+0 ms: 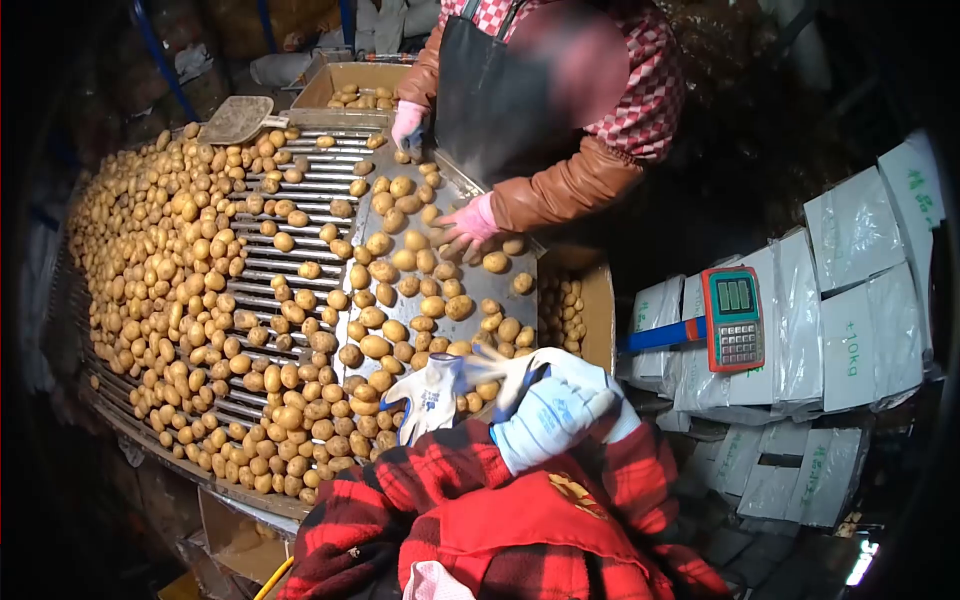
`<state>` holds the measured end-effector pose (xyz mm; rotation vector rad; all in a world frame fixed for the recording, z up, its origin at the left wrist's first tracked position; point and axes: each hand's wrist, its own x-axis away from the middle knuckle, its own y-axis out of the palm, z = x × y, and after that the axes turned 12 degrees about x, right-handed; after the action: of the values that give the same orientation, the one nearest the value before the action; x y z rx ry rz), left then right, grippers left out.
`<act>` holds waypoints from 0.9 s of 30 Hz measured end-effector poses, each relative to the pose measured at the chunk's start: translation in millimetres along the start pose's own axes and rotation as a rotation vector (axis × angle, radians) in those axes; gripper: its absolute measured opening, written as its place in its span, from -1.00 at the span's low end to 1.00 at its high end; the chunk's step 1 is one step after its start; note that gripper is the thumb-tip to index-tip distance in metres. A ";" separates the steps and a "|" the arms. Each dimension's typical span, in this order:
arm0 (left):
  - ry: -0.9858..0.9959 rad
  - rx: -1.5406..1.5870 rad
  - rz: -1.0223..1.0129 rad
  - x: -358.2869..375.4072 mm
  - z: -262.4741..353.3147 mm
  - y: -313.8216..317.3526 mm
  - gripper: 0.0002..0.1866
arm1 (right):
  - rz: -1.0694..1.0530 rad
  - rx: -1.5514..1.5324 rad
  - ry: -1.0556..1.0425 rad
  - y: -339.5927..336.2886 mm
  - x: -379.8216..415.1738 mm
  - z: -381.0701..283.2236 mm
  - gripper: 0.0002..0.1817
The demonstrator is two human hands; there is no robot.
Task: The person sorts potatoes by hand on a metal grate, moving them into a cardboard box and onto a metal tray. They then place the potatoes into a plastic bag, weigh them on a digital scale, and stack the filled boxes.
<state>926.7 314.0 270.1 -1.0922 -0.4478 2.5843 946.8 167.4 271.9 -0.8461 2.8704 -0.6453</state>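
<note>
My left hand (540, 425), in a pale blue and white glove, is close against my right hand (592, 376), also in a pale glove, above the sorting table's near edge. The two overlap, and blurred pale fingers reach left over the potatoes (395, 330). Whether either hand grips the other's glove cannot be made out. Left of them, another white and blue glove shape (427, 400) rests over the potatoes; it looks loose, but its far end is blurred. Potatoes cover the slatted rack (325, 165) and the smooth metal plate (455, 328).
Across the table, a person in pink gloves (472, 225) handles potatoes. A scoop (236, 120) lies at the far left. Cardboard boxes (598, 310) of potatoes stand right and behind. A scale display (735, 318) is near wrapped white cartons (865, 330) on the right.
</note>
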 end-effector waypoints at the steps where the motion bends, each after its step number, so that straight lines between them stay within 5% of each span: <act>1: -0.051 0.024 -0.041 6.9 0.9 4.8 -0.61 | -0.070 0.158 -0.108 -18.1 -20.0 -54.2 -0.66; 8: 0.006 0.261 0.024 2.2 17.2 6.1 -0.61 | 0.103 0.131 0.166 2.8 -4.2 1.9 -0.64; 16: -0.013 0.243 -0.088 12.4 27.1 12.4 -0.69 | 0.139 0.408 -0.029 17.4 -6.9 15.9 -0.60; 17: -0.117 0.345 -0.076 13.7 26.8 11.1 -0.74 | 0.159 0.315 -0.057 15.0 -7.8 15.1 -0.60; 18: -0.222 0.446 -0.063 14.6 26.0 10.3 -0.78 | 0.247 0.247 0.364 13.6 -0.8 6.7 -0.28; 20: -0.402 0.605 -0.020 14.8 19.6 10.2 -0.81 | 0.269 -0.833 0.229 1.8 -25.1 19.1 -0.12; 21: -0.433 0.647 0.003 14.9 20.5 11.3 -0.80 | 0.301 -0.552 0.104 4.7 -7.7 22.3 -0.09; 22: -0.466 0.691 0.022 16.5 22.6 13.1 -0.79 | 0.309 -0.556 0.106 7.3 -4.2 28.1 -0.09; 24: -0.355 0.477 -0.061 21.3 27.4 18.7 -0.78 | 0.274 -0.048 0.198 13.0 -6.4 24.0 -0.17; 26: -0.249 0.469 -0.004 20.4 30.0 24.1 -0.80 | 0.286 0.727 0.045 8.8 -9.7 -5.1 -0.60; 27: -0.223 0.463 -0.009 20.0 29.8 24.7 -0.80 | 0.291 0.725 0.034 9.9 -11.5 -3.8 -0.60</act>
<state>887.8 294.4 267.4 -0.6465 0.1019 2.6200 950.8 182.5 270.7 -0.3013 2.3902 -1.5083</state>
